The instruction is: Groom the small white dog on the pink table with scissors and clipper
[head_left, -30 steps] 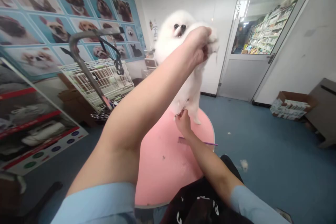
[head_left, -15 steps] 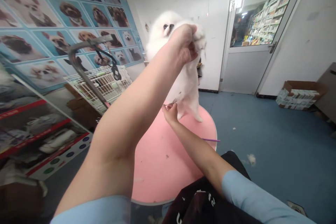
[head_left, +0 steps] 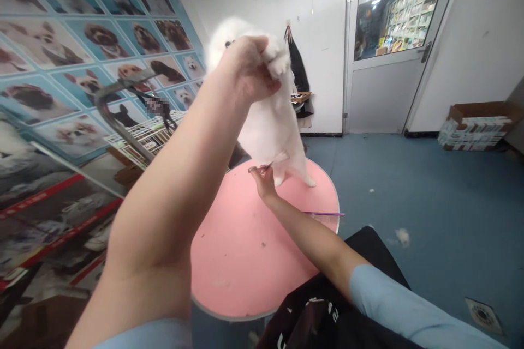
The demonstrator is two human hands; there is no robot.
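Dog [head_left: 270, 125] stands upright on its hind legs at the far side of a round pink table [head_left: 237, 251], its white coat fluffed and its face mostly hidden behind a raised wrist. The left hand [head_left: 251, 68] is curled closed around the front paws [head_left: 278, 62], lifting them high. The right hand [head_left: 265, 182], low at the belly, has its fingers closed on scissors [head_left: 270, 165]; the blades point far and right toward the fur by the hind legs. Whether they are parted or meet is too small to tell.

The step in hand appears to be trimming the lower belly or inner legs. The next move would seem to call for a firm hold on the paws and short snips with the tips angled away from skin. A purple comb [head_left: 325, 214] lies at the table's right edge, partly behind the right forearm.

Little can be read. The black apron [head_left: 315, 327], near, bears white marks like letters, broken up by folds. Print on the red-edged rack [head_left: 33, 207] at left is blurred; that on the packs in a carton [head_left: 475, 125], far right, is too small. Neither scissors nor comb shows a legible brand.
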